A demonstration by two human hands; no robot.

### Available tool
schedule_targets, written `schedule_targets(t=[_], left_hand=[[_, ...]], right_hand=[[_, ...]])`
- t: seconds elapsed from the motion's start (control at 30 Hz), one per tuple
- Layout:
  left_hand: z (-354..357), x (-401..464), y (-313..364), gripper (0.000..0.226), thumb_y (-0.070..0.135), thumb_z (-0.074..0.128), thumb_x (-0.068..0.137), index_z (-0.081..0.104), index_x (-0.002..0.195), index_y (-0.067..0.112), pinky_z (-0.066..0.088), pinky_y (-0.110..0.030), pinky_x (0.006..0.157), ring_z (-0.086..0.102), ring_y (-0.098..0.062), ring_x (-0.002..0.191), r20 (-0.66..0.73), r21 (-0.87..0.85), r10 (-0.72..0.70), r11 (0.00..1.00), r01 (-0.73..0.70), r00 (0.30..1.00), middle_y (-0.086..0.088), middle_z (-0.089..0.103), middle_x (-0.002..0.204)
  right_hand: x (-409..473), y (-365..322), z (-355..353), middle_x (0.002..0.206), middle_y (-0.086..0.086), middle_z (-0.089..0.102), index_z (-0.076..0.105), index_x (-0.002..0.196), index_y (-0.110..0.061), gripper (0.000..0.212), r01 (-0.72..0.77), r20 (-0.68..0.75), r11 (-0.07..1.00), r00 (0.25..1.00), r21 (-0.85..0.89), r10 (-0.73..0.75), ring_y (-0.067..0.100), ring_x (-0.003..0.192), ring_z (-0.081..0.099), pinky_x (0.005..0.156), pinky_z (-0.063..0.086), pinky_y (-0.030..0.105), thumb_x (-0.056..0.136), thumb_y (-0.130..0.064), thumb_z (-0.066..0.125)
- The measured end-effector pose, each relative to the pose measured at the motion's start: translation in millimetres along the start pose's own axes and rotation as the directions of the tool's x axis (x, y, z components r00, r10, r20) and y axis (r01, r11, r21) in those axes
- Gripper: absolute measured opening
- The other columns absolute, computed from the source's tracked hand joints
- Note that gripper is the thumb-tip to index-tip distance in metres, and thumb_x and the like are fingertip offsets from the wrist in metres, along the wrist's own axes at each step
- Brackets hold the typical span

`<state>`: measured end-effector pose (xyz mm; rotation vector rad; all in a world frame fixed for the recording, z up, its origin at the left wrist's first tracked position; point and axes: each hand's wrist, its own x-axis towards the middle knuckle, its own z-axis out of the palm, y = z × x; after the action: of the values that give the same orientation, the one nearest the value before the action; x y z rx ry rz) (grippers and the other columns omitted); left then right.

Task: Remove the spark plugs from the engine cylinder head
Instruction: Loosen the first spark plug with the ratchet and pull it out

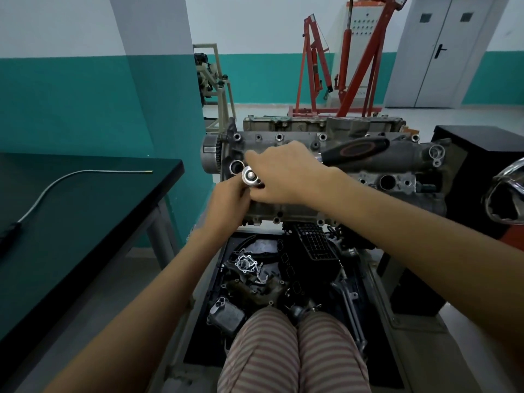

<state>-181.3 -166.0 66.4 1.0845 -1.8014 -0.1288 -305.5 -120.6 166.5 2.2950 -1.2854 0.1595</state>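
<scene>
Nearest the person, striped trousers showed over a dark tray of loose engine parts, a ribbed oil cooler lying at its near left. To the left stood a black table with a thin grey cable lying across it.

Beyond the tray, both bare forearms reached to the engine cylinder head, which sat on its stand at the middle of the scene. The left hand came up from below, its fingers curled in a narrow grip at the underside of the shiny round ratchet head, at the left end of the cylinder head beside an open round bore. The right hand lay over the ratchet from above, fingers bent down around the neck just behind the round head; its fingertips were hidden. The black ratchet handle stuck out to the right past that hand, across the top of the cylinder head. No spark plug could be made out; the spot under the ratchet was covered by the hands.

Farther off stood a red engine hoist, a teal-and-white wall and grey double doors.
</scene>
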Motion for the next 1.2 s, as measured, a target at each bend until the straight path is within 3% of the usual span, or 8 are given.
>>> schedule_targets(t=[0.13,0.3,0.43,0.6,0.67,0.8,1.0,1.2], left_hand=[[6,-4,-1,0.041,0.003,0.044,0.073,0.036,0.055,0.039,0.029,-0.007,0.044,0.044,0.010,0.047,-0.076,-0.101,-0.023,0.995,0.015,0.997,0.014,0.045,0.043],[15,-5,-3,0.038,0.005,0.044,0.077,0.043,0.046,0.027,0.030,-0.009,0.039,0.041,0.003,0.035,0.057,-0.188,-0.323,0.926,0.328,0.945,0.011,0.045,0.037],[0,-1,-3,0.012,0.024,0.039,0.073,0.042,0.063,0.030,0.032,-0.007,0.048,0.049,0.013,0.057,0.027,-0.014,-0.005,1.000,0.006,1.000,0.032,0.057,0.069],[4,-4,-4,0.031,0.010,0.045,0.077,0.035,0.059,0.034,0.032,-0.011,0.048,0.046,0.009,0.053,-0.052,-0.031,0.026,0.999,-0.028,0.998,0.016,0.045,0.051],[6,-5,-2,0.035,0.000,0.048,0.078,0.041,0.057,0.028,0.032,-0.010,0.048,0.045,0.008,0.049,-0.061,-0.055,-0.003,0.998,-0.001,0.998,0.017,0.046,0.052],[6,-9,4,0.029,0.000,0.045,0.076,0.042,0.057,0.021,0.034,-0.016,0.047,0.042,0.003,0.046,-0.055,-0.159,-0.060,0.986,0.050,0.997,0.015,0.043,0.045],[-8,3,8,0.025,0.021,0.041,0.072,0.045,0.056,0.040,0.031,-0.009,0.046,0.046,0.008,0.050,0.063,-0.110,0.032,0.994,-0.025,0.998,0.025,0.057,0.058],[2,1,6,0.029,0.019,0.038,0.073,0.039,0.047,0.032,0.029,-0.026,0.042,0.035,-0.002,0.041,0.022,-0.015,-0.118,0.993,0.118,0.993,0.009,0.040,0.041]], right_hand=[[-4,-9,8,0.062,-0.005,0.042,0.041,0.076,-0.013,0.029,-0.214,0.067,0.909,0.977,0.357,0.204,0.008,0.051,0.039,0.043,0.026,0.026,0.084,-0.039,0.052],[-7,-30,7,0.059,0.004,0.044,0.046,0.073,-0.011,0.021,-0.562,0.568,-0.137,0.823,0.816,0.002,0.012,0.047,0.042,0.043,0.042,0.017,0.090,-0.024,0.047],[1,-8,3,0.061,-0.005,0.042,0.041,0.069,-0.016,0.025,-0.210,0.180,0.889,0.973,0.407,0.147,0.010,0.053,0.043,0.047,0.035,0.022,0.086,-0.032,0.050],[7,-6,7,0.062,-0.006,0.039,0.042,0.072,-0.016,0.030,-0.073,0.045,0.989,0.997,0.132,0.068,0.017,0.062,0.044,0.049,0.025,0.026,0.085,-0.043,0.048],[4,-9,8,0.061,-0.003,0.048,0.046,0.066,-0.015,0.038,-0.299,0.272,0.779,0.947,0.550,0.172,0.015,0.055,0.047,0.047,0.033,0.022,0.087,-0.047,0.047],[-2,-27,9,0.064,0.007,0.050,0.048,0.076,-0.009,0.043,-0.618,0.629,-0.281,0.775,0.734,-0.061,0.016,0.055,0.048,0.065,0.051,0.033,0.095,-0.047,0.037],[2,-16,7,0.062,-0.006,0.042,0.041,0.065,-0.018,0.041,-0.245,0.064,0.901,0.969,0.358,0.238,0.009,0.053,0.041,0.046,0.024,0.025,0.090,-0.050,0.036],[0,-23,14,0.059,-0.003,0.041,0.040,0.061,-0.017,0.050,-0.350,0.121,0.776,0.933,0.524,0.339,0.010,0.051,0.037,0.047,0.025,0.025,0.090,-0.057,0.036]])
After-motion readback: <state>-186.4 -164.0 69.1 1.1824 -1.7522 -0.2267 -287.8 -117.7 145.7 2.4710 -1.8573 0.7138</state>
